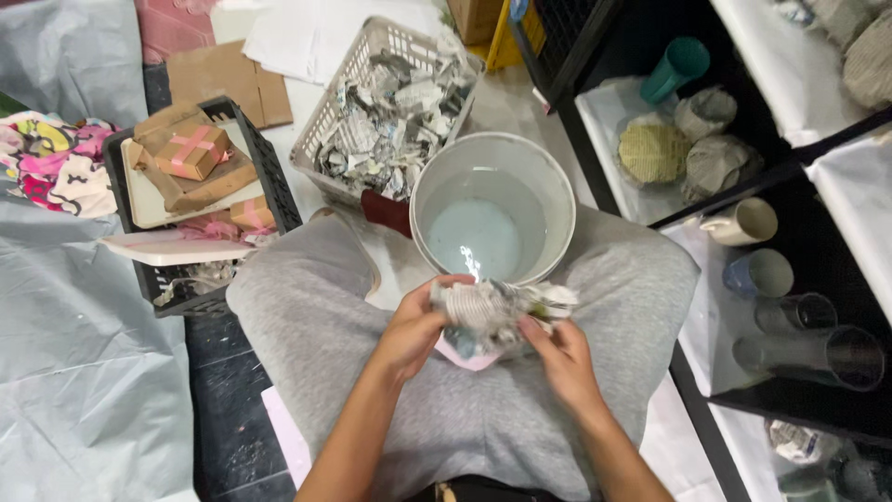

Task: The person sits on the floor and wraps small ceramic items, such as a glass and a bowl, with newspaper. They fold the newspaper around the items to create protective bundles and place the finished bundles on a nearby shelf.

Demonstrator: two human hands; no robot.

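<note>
A: Where's the newspaper-wrapped bundle (497, 314)?

B: Over the lap, just near of the white bucket (492, 200); left hand (415, 327) and right hand (557, 358) both grip it.

A: Handling?

B: Probably light, perhaps fragile; paper soft; cradle underneath.

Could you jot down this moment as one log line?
left hand: holds newspaper-wrapped bundle | right hand: holds same bundle | place: over lap, near white bucket | nearby: basket of newspaper scraps

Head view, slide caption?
Both hands, left hand and right hand, hold newspaper-wrapped bundle beside round white plastic bucket.
</note>
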